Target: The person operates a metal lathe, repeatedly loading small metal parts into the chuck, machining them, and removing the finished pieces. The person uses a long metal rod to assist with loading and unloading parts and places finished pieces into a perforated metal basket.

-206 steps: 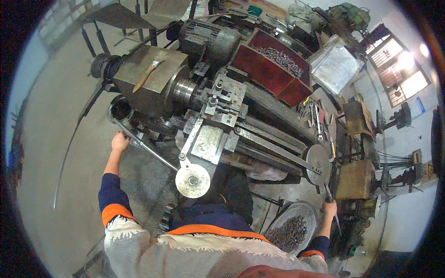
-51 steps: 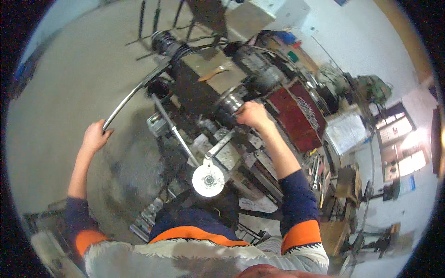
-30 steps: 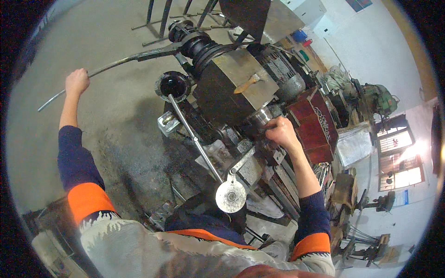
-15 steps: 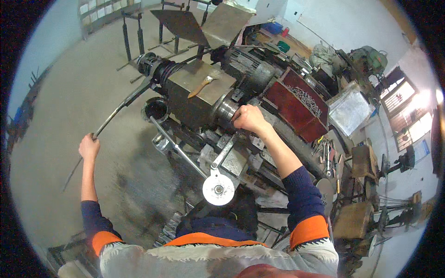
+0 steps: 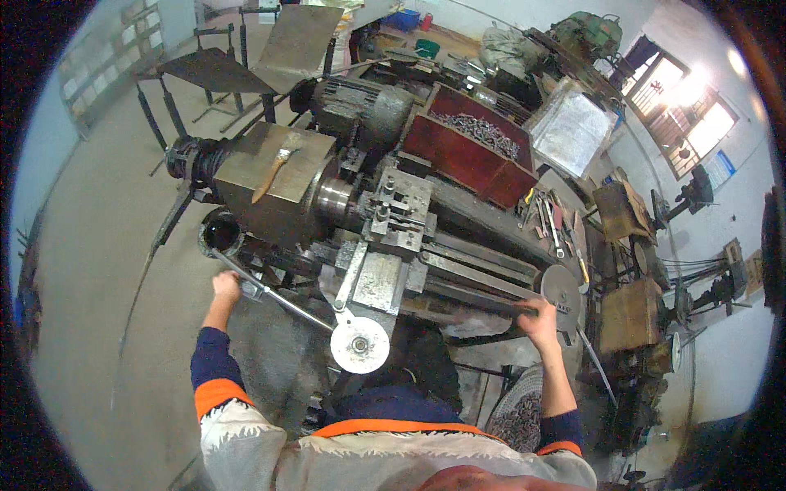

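My left hand is curled closed just below the upper end of a slanting metal rod; whether it grips the rod is hidden. The rod runs down to a white round disc at the machine's front. My right hand is bent closed at the lower left edge of a grey handwheel, beside the end of the long rails. What its fingers hold does not show clearly. Between my hands lies a small lathe with a shiny round chuck and a tool slide.
A wooden-handled brush lies on the headstock. Behind the lathe are a motor and a red box of small metal parts. Wrenches lie at right. A long lever sticks out left. A basket of small parts stands below.
My left hand has let go of the long lever and come right, toward the slanting rod. My right hand has left the chuck for the handwheel. The view has shifted.
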Available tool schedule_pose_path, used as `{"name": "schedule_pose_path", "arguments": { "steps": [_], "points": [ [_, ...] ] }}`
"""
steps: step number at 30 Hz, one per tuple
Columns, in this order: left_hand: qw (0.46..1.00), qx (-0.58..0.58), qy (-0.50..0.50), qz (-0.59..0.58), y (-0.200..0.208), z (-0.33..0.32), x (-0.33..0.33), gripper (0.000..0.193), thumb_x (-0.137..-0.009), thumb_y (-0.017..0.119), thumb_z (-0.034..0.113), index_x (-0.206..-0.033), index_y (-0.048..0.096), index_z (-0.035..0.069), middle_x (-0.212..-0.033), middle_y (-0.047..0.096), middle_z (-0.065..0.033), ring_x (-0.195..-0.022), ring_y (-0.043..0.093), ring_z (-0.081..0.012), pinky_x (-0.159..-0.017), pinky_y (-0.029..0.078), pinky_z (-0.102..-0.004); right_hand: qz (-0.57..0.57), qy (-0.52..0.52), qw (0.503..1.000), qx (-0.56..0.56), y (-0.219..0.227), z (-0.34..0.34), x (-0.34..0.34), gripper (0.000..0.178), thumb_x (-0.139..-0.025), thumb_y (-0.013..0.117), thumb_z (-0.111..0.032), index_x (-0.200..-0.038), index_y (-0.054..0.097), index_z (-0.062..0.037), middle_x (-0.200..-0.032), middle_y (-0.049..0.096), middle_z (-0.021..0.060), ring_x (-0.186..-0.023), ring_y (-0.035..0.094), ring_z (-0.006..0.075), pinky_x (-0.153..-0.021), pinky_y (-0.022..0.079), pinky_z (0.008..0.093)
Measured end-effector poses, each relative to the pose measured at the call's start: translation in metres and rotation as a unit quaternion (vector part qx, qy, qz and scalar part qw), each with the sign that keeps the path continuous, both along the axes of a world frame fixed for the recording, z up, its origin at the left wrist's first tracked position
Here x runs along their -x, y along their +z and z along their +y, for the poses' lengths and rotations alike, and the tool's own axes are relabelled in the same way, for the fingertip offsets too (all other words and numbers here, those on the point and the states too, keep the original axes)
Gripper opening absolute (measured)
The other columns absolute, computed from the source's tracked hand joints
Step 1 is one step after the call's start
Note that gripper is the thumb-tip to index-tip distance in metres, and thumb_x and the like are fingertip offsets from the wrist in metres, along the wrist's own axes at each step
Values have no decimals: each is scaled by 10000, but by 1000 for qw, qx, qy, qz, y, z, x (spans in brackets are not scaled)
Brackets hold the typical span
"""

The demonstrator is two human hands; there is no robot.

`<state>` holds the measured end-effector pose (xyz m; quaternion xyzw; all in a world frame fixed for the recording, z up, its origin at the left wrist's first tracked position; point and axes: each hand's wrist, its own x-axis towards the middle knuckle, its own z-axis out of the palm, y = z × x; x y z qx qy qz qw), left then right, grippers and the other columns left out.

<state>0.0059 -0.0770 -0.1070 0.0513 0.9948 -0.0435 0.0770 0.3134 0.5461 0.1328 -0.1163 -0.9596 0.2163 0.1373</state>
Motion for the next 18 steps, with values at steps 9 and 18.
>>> {"name": "schedule_pose_path", "arguments": {
  "steps": [9, 18],
  "points": [
    [987, -115, 103, 45, 41, -1, -30, 303, -729, 613, 236, -997, 617, 97, -886, 644, -130, -891, 608, -271, -757, 474, -422, -48, -304, 946, -104, -28, 117, -114, 527, -567, 601, -125, -1092, 592, -68, -1004, 613, 192, -931, 587, 335, -816, 452, 375],
    [746, -621, 228, 76, 106, 2, -30, 374, -844, 570, 257, -1013, 542, -75, -665, 602, -107, -501, 584, -167, -431, 474, -268, -331, -438, 830, -103, -76, 241, -208, 653, -610, 629, -207, -1220, 468, -35, -1110, 574, 182, -1054, 543, 286, -878, 440, 358]
  ]
}}
